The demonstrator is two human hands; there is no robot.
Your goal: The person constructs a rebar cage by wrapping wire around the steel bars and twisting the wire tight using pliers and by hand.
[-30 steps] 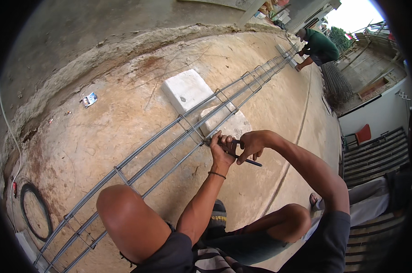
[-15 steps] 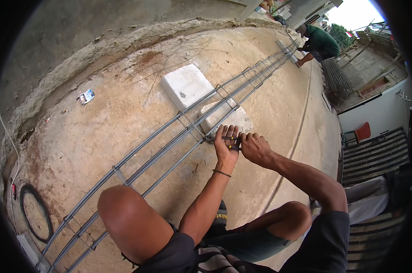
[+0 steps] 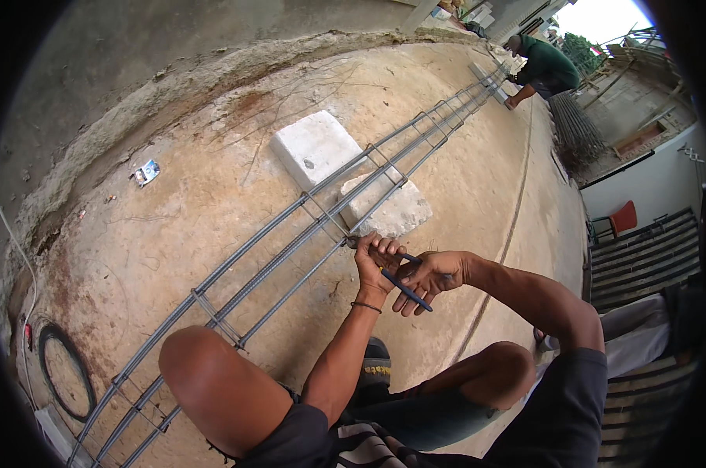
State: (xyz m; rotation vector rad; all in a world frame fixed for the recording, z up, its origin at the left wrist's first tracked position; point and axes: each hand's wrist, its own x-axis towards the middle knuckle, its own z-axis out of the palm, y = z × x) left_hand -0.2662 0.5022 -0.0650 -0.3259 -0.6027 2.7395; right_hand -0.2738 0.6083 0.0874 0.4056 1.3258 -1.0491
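A long steel rebar cage [image 3: 315,226] with square stirrups runs diagonally across the ground in front of me. My left hand [image 3: 378,261] is closed around dark-handled pincers [image 3: 406,289] beside the cage's near bar; their jaws are hidden. My right hand [image 3: 431,279] is turned palm up, its fingers stretched and apart, right against the pincers' handles. One handle slants across in front of its fingers. A rough white block [image 3: 386,206] lies under the cage just beyond my hands, and a larger white block [image 3: 315,148] sits to its left.
At the cage's far end a person in a green top [image 3: 548,64] bends over it. A coiled black hose or tyre [image 3: 44,366] lies at left, near a crumpled packet [image 3: 145,173]. Bundled rods [image 3: 575,129], a red chair [image 3: 623,218] and a slatted rack [image 3: 642,261] stand at right.
My right hand has turned palm up and opened from its grip on the handles. My left hand's fingers have curled round the pincers, whose handles now splay apart and point lower right.
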